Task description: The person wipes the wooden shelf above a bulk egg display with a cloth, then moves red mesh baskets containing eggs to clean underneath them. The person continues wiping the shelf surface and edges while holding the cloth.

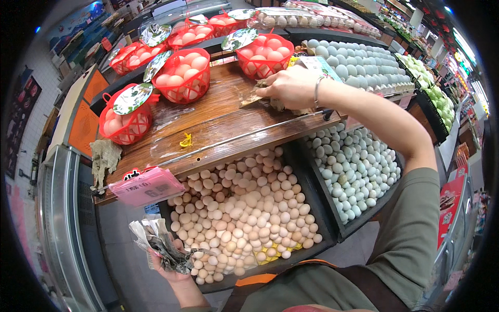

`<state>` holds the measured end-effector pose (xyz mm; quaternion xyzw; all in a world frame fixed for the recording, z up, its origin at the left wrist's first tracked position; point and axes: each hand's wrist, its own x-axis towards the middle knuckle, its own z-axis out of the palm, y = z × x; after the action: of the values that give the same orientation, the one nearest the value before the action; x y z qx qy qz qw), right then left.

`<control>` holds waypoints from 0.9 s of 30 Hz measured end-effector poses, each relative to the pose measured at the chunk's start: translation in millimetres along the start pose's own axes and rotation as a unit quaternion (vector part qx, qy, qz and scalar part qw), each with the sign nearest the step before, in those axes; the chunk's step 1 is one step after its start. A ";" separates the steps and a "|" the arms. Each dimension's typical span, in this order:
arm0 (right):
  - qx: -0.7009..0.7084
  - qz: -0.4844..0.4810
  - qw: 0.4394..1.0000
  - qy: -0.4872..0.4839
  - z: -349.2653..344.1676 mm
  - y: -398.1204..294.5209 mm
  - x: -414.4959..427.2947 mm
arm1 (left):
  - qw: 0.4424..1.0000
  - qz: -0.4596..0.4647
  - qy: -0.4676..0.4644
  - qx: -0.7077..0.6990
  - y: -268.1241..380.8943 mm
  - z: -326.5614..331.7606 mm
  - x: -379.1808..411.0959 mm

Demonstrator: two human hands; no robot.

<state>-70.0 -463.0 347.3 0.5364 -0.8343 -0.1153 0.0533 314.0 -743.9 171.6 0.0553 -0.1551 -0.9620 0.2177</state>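
Observation:
My left hand (171, 269), low on the left, grips a crumpled bundle of grey, white and black scraps (165, 243), paper or cloth. It is beside the bin of brown eggs (237, 210). My right hand (290, 87) reaches over the wooden shelf top (218, 117) and pinches a brownish, wrinkled piece of paper or cloth (253, 97) against the boards. My fingers partly hide that piece. Just beyond them stands a red plastic basket of eggs (263, 56). A yellow scrap (186, 140) lies on the wood, where shiny film-like patches show.
More red egg baskets (181, 76) line the shelf's left and back. A grey rag or paper (105, 158) drapes over its left corner, near a pink price card (147, 187). Pale green eggs fill trays (351, 64) and a lower bin (353, 171) at right.

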 end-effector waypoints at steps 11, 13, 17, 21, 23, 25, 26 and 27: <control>-0.018 0.039 0.998 -0.035 -4.8 2.9 12.6 | 0.999 0.010 0.052 -0.005 5.7 12.1 0.1; -0.058 0.020 0.997 -0.050 -11.8 3.2 33.8 | 0.998 0.021 0.061 0.006 6.9 8.9 0.6; -0.087 -0.020 0.994 -0.063 -15.4 2.8 57.5 | 1.000 0.023 0.015 0.004 17.6 -4.0 -3.8; -0.024 -0.059 0.998 -0.018 -4.8 -10.6 77.7 | 1.000 0.006 0.007 -0.010 23.8 -8.5 -9.0; -0.009 -0.046 0.999 -0.027 -6.1 -18.5 85.2 | 1.000 -0.011 0.001 -0.010 22.7 -6.5 -9.8; -0.003 -0.072 0.997 -0.034 -17.2 -17.6 90.3 | 1.000 0.028 0.011 -0.005 24.0 -10.1 -16.9; -0.042 -0.080 0.994 -0.054 -24.2 -13.9 87.3 | 0.999 0.048 0.017 -0.002 26.4 -12.1 -20.5; -0.071 -0.065 0.993 -0.070 -34.1 -11.1 78.0 | 0.999 0.039 0.004 -0.008 28.7 -12.7 -21.5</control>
<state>-85.6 -542.8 374.8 0.5751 -0.7890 -0.2147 0.0251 347.1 -762.6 169.7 0.0512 -0.1481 -0.9539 0.2559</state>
